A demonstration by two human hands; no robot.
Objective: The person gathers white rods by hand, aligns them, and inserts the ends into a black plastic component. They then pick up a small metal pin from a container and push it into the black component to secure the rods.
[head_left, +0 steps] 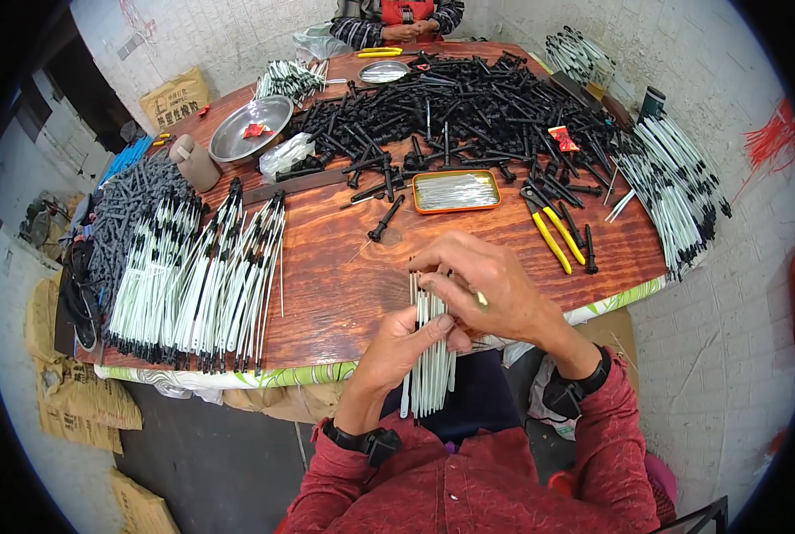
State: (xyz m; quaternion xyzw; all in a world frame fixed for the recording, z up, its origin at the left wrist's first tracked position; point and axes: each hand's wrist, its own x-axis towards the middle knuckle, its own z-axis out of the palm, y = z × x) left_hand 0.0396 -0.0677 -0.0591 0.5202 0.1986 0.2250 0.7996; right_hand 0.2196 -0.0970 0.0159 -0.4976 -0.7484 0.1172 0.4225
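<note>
My left hand is closed around a bundle of thin white rods, held upright over my lap at the table's front edge. Above it, my right hand has its fingers bent in a pinch at the bundle's upper ends. A small pale yellowish bit shows among those fingers; what they grip is mostly hidden. Beyond the hands lies a single black plastic piece. A shallow orange-rimmed tin holds many thin metal needles. Pliers with yellow handles rest to the right of it, beside another black piece.
White rods with black ends are stacked at left, and more at right. A heap of black pieces covers the table's far part. A metal bowl stands far left. Across the table, a person's hands rest together.
</note>
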